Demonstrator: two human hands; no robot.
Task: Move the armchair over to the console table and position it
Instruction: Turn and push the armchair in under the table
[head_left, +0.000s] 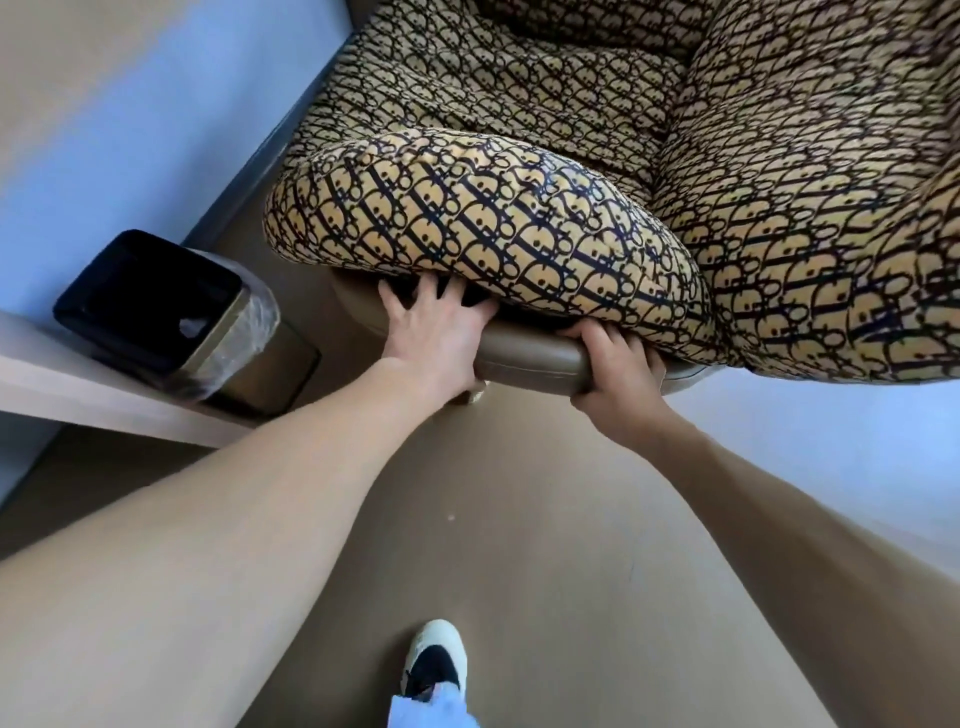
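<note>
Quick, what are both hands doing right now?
Left hand: open, fingers spread, pressing on the armchair rim.
Right hand: closed, fingers curled round that same rim.

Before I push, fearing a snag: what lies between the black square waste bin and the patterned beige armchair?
Head view: only bare tan floor between the black square waste bin and the patterned beige armchair.

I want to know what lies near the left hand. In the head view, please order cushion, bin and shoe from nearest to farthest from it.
1. Cushion: directly above the left hand, whose fingertips reach under it.
2. Bin: on the floor, to the left.
3. Shoe: on the floor, at the picture's bottom edge.
</note>
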